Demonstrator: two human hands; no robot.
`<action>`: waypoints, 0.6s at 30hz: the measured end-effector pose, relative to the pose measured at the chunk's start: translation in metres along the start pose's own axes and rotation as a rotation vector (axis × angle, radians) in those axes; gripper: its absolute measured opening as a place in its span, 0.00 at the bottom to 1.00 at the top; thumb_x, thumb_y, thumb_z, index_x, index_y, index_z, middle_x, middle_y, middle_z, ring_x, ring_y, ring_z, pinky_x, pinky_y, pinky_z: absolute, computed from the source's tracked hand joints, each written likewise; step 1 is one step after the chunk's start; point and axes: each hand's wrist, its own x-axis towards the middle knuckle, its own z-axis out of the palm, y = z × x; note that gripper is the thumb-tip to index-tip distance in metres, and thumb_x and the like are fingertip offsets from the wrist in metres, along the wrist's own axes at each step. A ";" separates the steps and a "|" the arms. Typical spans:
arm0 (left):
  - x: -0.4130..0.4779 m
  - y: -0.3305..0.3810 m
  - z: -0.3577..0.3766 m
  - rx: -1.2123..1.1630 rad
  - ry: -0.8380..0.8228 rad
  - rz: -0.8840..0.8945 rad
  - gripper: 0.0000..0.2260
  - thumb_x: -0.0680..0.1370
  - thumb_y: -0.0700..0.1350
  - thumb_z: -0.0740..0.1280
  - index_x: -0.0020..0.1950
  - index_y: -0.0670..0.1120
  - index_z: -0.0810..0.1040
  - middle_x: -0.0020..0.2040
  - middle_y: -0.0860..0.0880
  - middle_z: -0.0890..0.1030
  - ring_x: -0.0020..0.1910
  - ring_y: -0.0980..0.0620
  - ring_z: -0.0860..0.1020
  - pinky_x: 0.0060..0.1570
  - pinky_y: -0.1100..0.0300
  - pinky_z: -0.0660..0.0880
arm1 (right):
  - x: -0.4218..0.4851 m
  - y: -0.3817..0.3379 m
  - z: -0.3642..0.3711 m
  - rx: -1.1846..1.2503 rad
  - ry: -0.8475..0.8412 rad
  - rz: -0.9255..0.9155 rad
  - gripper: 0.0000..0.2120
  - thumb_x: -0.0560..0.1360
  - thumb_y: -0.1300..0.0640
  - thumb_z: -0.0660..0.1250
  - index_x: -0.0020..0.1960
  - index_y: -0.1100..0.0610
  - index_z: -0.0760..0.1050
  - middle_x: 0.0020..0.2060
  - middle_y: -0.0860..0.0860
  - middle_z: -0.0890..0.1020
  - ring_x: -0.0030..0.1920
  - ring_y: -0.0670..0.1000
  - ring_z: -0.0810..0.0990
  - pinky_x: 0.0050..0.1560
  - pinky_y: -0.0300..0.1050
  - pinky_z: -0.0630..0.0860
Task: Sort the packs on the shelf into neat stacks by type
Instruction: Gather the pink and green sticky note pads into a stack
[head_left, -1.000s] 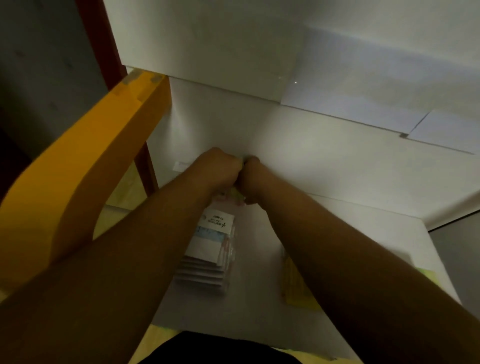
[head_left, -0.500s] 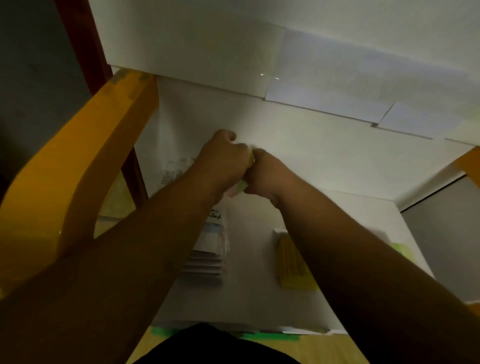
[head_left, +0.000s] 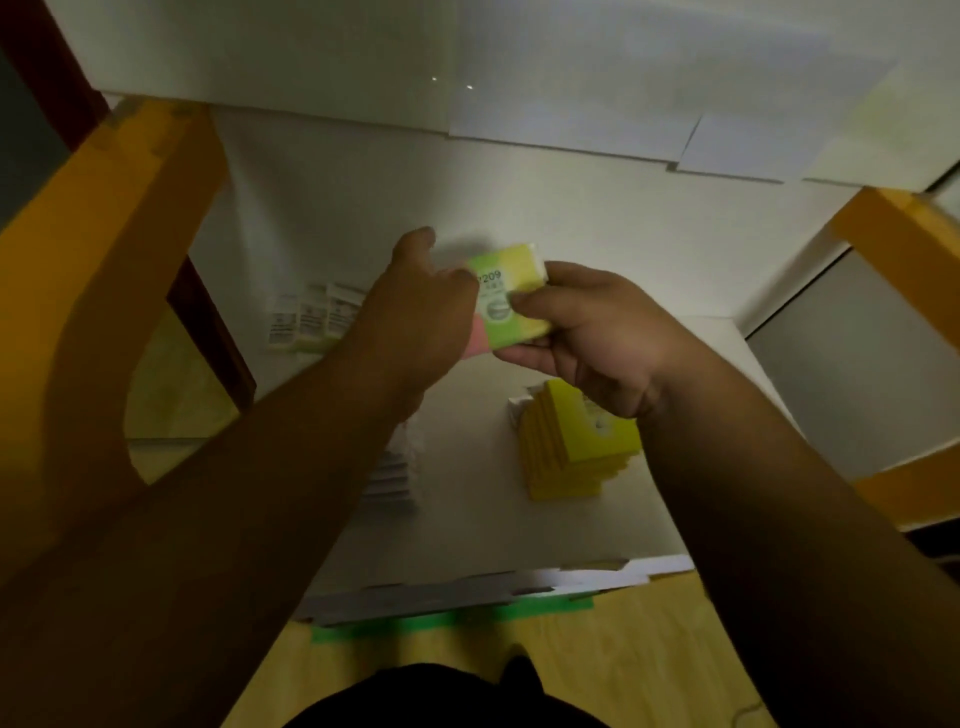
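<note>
While three white-labelled packs (head_left: 317, 322) stand in a row at the back left of the shelf (head_left: 597, 218), the left hand (head_left: 415, 317) curls its fingers over the left end of a green-and-yellow pack (head_left: 514, 296). This pack is pink-edged with a round white badge and is held above the shelf. The right hand (head_left: 587, 338) pinches its right side, thumb on top. Below stands a stack of yellow packs (head_left: 571, 441).
</note>
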 end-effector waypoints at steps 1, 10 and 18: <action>-0.004 -0.001 0.004 -0.037 -0.025 -0.021 0.25 0.78 0.50 0.62 0.75 0.52 0.64 0.67 0.45 0.73 0.58 0.45 0.78 0.55 0.45 0.78 | -0.007 0.002 -0.007 0.040 -0.001 0.003 0.13 0.80 0.67 0.62 0.64 0.64 0.75 0.55 0.62 0.84 0.54 0.59 0.85 0.52 0.49 0.83; -0.043 0.015 0.075 -0.071 -0.039 -0.008 0.15 0.82 0.46 0.61 0.69 0.49 0.71 0.60 0.46 0.78 0.52 0.47 0.80 0.43 0.48 0.83 | -0.040 0.013 -0.073 0.052 0.008 -0.030 0.10 0.81 0.66 0.61 0.61 0.62 0.76 0.55 0.61 0.84 0.54 0.58 0.85 0.52 0.47 0.83; -0.083 0.043 0.175 -0.077 -0.043 -0.030 0.17 0.82 0.46 0.61 0.72 0.52 0.69 0.59 0.46 0.77 0.49 0.48 0.82 0.45 0.46 0.83 | -0.064 0.019 -0.178 -0.174 0.085 -0.102 0.10 0.80 0.63 0.61 0.60 0.62 0.75 0.54 0.59 0.83 0.51 0.55 0.85 0.48 0.46 0.84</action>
